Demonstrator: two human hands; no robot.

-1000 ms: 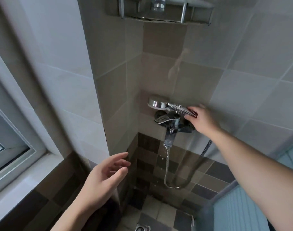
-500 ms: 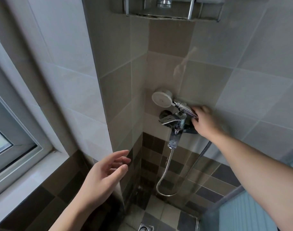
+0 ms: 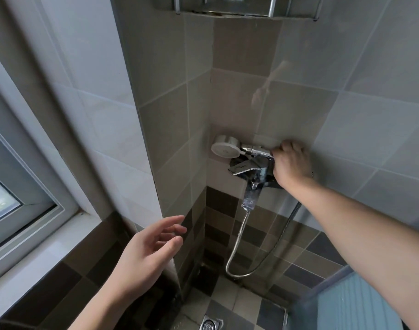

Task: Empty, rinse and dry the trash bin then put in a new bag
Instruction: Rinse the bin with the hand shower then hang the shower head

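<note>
In the tiled shower corner, the right hand (image 3: 291, 163) grasps the handle of the shower head (image 3: 226, 149) just above the faucet (image 3: 250, 169).

The shower head lies nearly level along the back wall, its long axis running left to right, the round white face turned leftward and a little toward the camera, close to the corner edge of the jutting tiled column (image 3: 156, 144). Its metal hose (image 3: 239, 236) hangs from below the faucet, loops low near the floor and rises again on the right. The left hand (image 3: 148, 253) hovers released, fingers loosely spread, just before the column's edge and touching nothing. Between column and frosted glass panel (image 3: 361, 303) lies open floor with a drain (image 3: 209, 325). A window sill (image 3: 48, 253) runs at left; a metal shelf (image 3: 239, 8) hangs overhead. The trash bin is nowhere in view.
</note>
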